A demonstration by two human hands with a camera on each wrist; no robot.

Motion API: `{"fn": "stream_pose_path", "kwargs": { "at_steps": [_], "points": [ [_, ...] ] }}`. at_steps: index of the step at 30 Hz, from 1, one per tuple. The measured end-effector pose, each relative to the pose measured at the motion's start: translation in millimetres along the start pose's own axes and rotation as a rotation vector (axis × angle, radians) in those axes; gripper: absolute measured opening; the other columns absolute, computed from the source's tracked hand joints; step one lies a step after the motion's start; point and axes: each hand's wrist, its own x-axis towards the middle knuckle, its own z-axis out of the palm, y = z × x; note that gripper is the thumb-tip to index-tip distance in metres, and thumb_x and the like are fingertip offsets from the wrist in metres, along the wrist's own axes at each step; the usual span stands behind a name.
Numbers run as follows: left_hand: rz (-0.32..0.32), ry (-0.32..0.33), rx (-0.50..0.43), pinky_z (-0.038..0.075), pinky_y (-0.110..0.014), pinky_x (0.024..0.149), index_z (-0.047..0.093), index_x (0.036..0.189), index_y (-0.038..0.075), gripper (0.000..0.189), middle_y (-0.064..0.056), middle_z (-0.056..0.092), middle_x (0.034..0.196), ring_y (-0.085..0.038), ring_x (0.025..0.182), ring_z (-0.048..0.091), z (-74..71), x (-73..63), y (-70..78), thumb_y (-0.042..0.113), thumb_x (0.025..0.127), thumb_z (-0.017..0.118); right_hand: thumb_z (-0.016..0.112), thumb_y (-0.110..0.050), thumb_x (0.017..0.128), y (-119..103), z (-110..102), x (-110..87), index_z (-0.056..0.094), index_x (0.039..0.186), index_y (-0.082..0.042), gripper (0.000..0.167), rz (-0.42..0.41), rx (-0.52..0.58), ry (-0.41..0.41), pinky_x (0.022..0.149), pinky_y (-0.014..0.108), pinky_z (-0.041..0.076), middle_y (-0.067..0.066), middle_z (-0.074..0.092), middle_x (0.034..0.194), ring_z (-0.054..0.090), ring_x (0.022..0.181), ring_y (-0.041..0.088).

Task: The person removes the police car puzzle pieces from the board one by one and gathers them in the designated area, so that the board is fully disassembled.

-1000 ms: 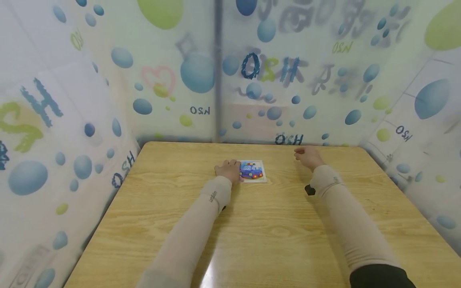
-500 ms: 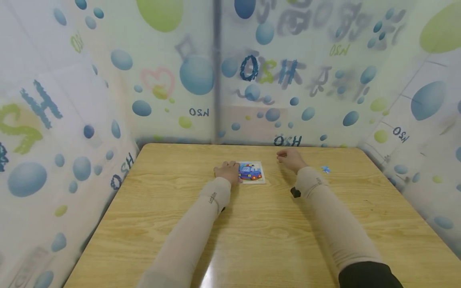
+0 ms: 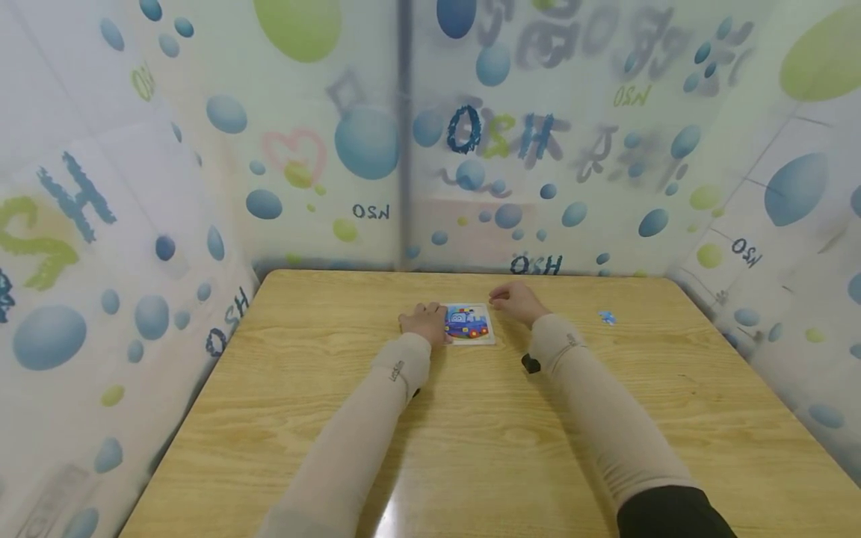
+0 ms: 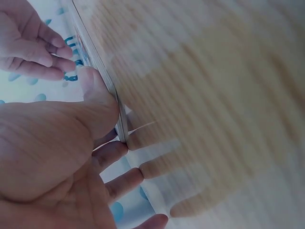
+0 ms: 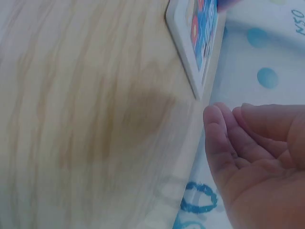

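Note:
A small jigsaw puzzle [image 3: 468, 324] in a white frame, with a blue cartoon car, lies near the table's far side. My left hand [image 3: 425, 323] grips its left side, thumb [image 4: 97, 93] along the near edge and other fingers spread toward the table. By the frame's upper right corner is my right hand [image 3: 518, 302], thumb and fingertips drawn together. In the right wrist view that hand [image 5: 257, 148] is just off the frame's corner; I cannot tell whether a piece is between its fingertips. Blue puzzle material [image 3: 608, 317] lies farther right.
The wooden table [image 3: 471, 433] has its far edge close behind the puzzle. Pale patterned curtains [image 3: 303, 149] hang behind and at both sides. A dark wrist device [image 3: 531, 364] shows under the right sleeve.
My right hand has moved left from the table's right side to the puzzle's corner, uncovering the blue puzzle material. The left hand has stayed on the puzzle.

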Motion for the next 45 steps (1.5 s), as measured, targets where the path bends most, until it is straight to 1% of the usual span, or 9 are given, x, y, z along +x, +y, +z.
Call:
{"fn": "stream_pose_path", "kwargs": {
  "at_steps": [7, 13, 20, 26, 30, 37, 40, 45],
  "points": [
    [0.001, 0.004, -0.006, 0.036, -0.064, 0.111, 0.029, 0.161, 0.023, 0.078, 0.003, 0.028, 0.166, -0.026, 0.15, 0.027, 0.3, 0.3, -0.1, 0.053, 0.096, 0.06, 0.06, -0.005, 0.102, -7.7, 13.3, 6.7, 0.062, 0.129, 0.009, 0.031, -0.007, 0.002, -0.013, 0.1, 0.044, 0.053, 0.024, 0.066, 0.125, 0.063, 0.116, 0.035],
    [0.002, 0.009, -0.016, 0.035, -0.063, 0.111, 0.031, 0.161, 0.022, 0.078, 0.002, 0.03, 0.165, -0.026, 0.149, 0.029, 0.5, 0.4, 0.1, 0.052, 0.096, 0.061, 0.062, -0.005, 0.101, -12.1, 19.0, 9.9, 0.066, 0.126, 0.006, 0.028, 0.008, -0.037, -0.033, 0.102, 0.045, 0.051, 0.022, 0.068, 0.123, 0.063, 0.115, 0.035],
    [0.002, 0.016, -0.02, 0.034, -0.064, 0.112, 0.031, 0.16, 0.022, 0.077, 0.002, 0.03, 0.165, -0.026, 0.149, 0.029, 1.2, 0.7, -0.1, 0.052, 0.096, 0.062, 0.063, -0.008, 0.1, -16.3, 23.5, 14.2, 0.068, 0.125, 0.004, 0.028, 0.014, -0.076, -0.044, 0.103, 0.046, 0.05, 0.021, 0.067, 0.125, 0.061, 0.119, 0.035],
    [0.007, 0.014, -0.018, 0.036, -0.064, 0.11, 0.032, 0.16, 0.021, 0.078, 0.001, 0.031, 0.164, -0.026, 0.148, 0.03, -0.3, -0.7, 0.0, 0.051, 0.096, 0.063, 0.061, -0.007, 0.101, -17.9, 27.6, 17.4, 0.067, 0.128, 0.004, 0.029, 0.045, -0.071, -0.036, 0.104, 0.046, 0.05, 0.021, 0.066, 0.128, 0.061, 0.12, 0.035],
    [0.008, 0.017, -0.017, 0.036, -0.064, 0.11, 0.032, 0.16, 0.021, 0.077, 0.002, 0.031, 0.164, -0.026, 0.148, 0.03, 0.9, 0.5, -0.1, 0.051, 0.096, 0.063, 0.06, -0.006, 0.101, -20.4, 30.1, 17.4, 0.066, 0.127, 0.005, 0.029, 0.044, -0.099, -0.024, 0.103, 0.046, 0.051, 0.022, 0.066, 0.127, 0.061, 0.119, 0.036],
    [0.0, 0.02, -0.015, 0.036, -0.063, 0.11, 0.033, 0.16, 0.021, 0.078, 0.002, 0.032, 0.164, -0.026, 0.148, 0.031, 2.3, 2.2, 0.8, 0.051, 0.095, 0.064, 0.058, -0.004, 0.102, -25.3, 37.3, 17.2, 0.064, 0.129, 0.006, 0.03, 0.066, -0.124, -0.02, 0.106, 0.045, 0.049, 0.023, 0.065, 0.129, 0.06, 0.122, 0.036],
    [-0.004, 0.02, -0.015, 0.037, -0.063, 0.11, 0.033, 0.16, 0.022, 0.078, 0.002, 0.032, 0.164, -0.026, 0.148, 0.031, 2.5, 2.1, 1.4, 0.051, 0.095, 0.064, 0.058, -0.003, 0.101, -27.0, 40.8, 18.8, 0.065, 0.128, 0.006, 0.029, 0.066, -0.139, -0.014, 0.105, 0.044, 0.049, 0.023, 0.066, 0.127, 0.061, 0.119, 0.035],
    [-0.008, 0.017, -0.019, 0.036, -0.064, 0.11, 0.033, 0.16, 0.022, 0.078, 0.003, 0.031, 0.164, -0.025, 0.148, 0.03, 1.3, 1.7, 1.4, 0.051, 0.094, 0.065, 0.061, -0.002, 0.099, -27.2, 45.5, 23.2, 0.068, 0.124, 0.003, 0.027, 0.099, -0.13, -0.004, 0.102, 0.044, 0.051, 0.021, 0.067, 0.122, 0.062, 0.114, 0.033]
  ]
}}
